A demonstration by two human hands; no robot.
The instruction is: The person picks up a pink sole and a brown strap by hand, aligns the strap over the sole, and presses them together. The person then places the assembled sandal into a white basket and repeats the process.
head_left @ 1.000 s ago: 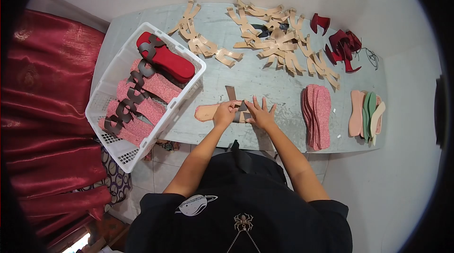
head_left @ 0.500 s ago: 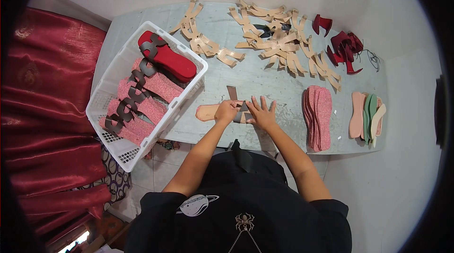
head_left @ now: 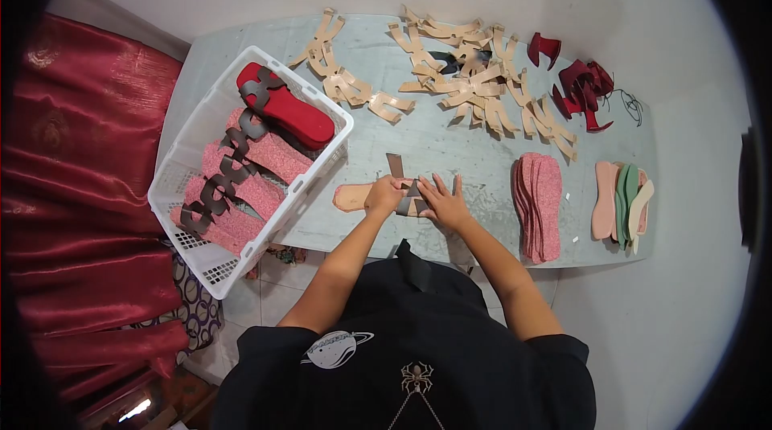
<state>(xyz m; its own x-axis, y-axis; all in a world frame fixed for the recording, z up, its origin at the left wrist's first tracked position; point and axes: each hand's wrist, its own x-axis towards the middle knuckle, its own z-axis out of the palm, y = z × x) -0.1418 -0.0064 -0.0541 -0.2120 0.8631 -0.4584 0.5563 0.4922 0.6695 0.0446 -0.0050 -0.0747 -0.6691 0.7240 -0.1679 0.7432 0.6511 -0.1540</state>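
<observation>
A tan insole (head_left: 352, 197) lies flat near the front edge of the grey table (head_left: 418, 141). A dark grey strap piece (head_left: 396, 166) crosses it, one end sticking out toward the back. My left hand (head_left: 384, 195) pinches the strap where it meets the insole. My right hand (head_left: 444, 203) presses flat on the insole's right end with fingers spread. The part of the insole under both hands is hidden.
A white basket (head_left: 326, 158) at the left holds pink soles with grey straps and a red sole (head_left: 285, 105). Tan strap pieces (head_left: 474, 84) and dark red pieces (head_left: 583, 84) lie at the back. A pink insole stack (head_left: 540, 203) and mixed-colour insoles (head_left: 623, 198) lie right.
Both hands stay on the insole and strap with only small finger shifts. The view has tilted slightly, so everything sits a little lower in the picture.
</observation>
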